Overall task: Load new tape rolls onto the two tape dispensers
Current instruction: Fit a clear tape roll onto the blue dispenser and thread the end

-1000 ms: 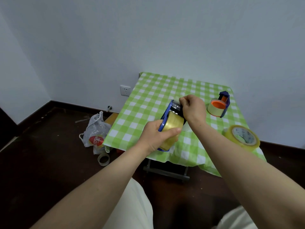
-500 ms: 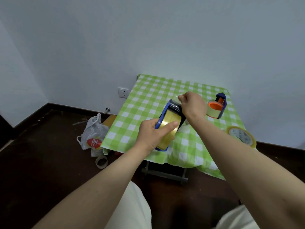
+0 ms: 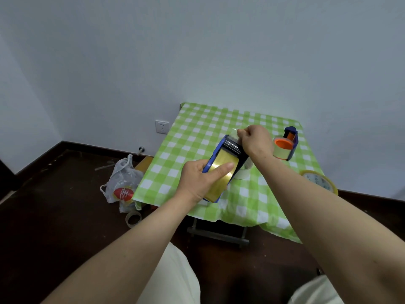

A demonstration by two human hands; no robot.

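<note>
My left hand [image 3: 199, 179] grips a blue tape dispenser [image 3: 215, 150] loaded with a yellowish tape roll [image 3: 221, 170], thumb laid across the roll. It is held above the green checked table [image 3: 197, 132]. My right hand [image 3: 255, 140] pinches the clear tape end at the dispenser's front edge. A second blue dispenser [image 3: 290, 139] with an orange hub and pale yellow tape stands at the table's right back. A white roll [image 3: 243, 171] lies on the table, partly hidden behind the held dispenser. Another yellow tape roll [image 3: 318, 179] lies flat at the table's right edge.
A white plastic bag [image 3: 122, 183] and an empty tape core [image 3: 133, 218] lie on the dark floor left of the table. A wall socket [image 3: 162, 126] is on the wall. My pale trouser legs fill the bottom of the view.
The view has tilted a little. My right hand has drawn the tape end slightly up and away from the dispenser's front. My left hand keeps its grip.
</note>
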